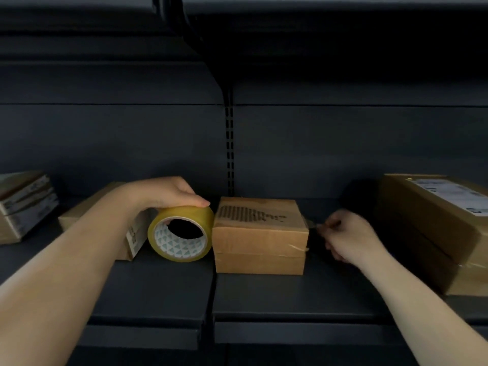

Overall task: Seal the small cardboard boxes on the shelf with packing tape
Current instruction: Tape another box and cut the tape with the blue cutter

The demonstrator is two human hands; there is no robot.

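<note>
Pinning tape roll (182,233) upright with left hand (169,192) curled over its top, touching small cardboard box (260,235) at 9 o'clock, while right hand (346,235), closer, pinching something blurred, probably the tape's free end, at 3 o'clock on shelf (290,294).

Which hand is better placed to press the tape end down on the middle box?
Right. The right hand is at the tape end on the middle box; the left hand rests on the tape roll.
</note>
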